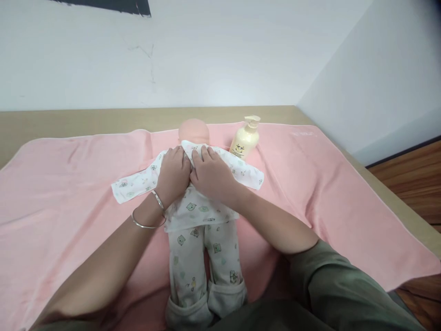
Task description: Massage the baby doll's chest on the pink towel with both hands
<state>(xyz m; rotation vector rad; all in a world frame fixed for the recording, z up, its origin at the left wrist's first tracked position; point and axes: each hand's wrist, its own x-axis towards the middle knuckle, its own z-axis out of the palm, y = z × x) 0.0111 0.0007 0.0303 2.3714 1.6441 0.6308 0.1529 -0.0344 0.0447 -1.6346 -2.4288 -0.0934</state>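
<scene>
A baby doll lies on its back on a pink blanket (86, 184), its bald head (194, 131) farthest from me. It wears a white printed shirt (196, 209) and matching trousers (220, 253) with wide cuffs. My left hand (174, 172) rests on the left side of the shirt's chest, fingers laid over the fabric and its thumb hidden. Beside it, my right hand (213, 174) lies across the upper chest with fingers stretched toward the collar. The two hands touch or nearly touch at the middle. Both sleeves spread out sideways, and the collar covers the doll's lower face.
A cream pump bottle (245, 138) stands near the doll's head, just behind the right-hand sleeve. The wooden tabletop edge (103, 119) shows behind the blanket, against a white wall (206, 55). Brown wood-grain furniture (413, 174) is at the far right. A silver bangle circles my left wrist.
</scene>
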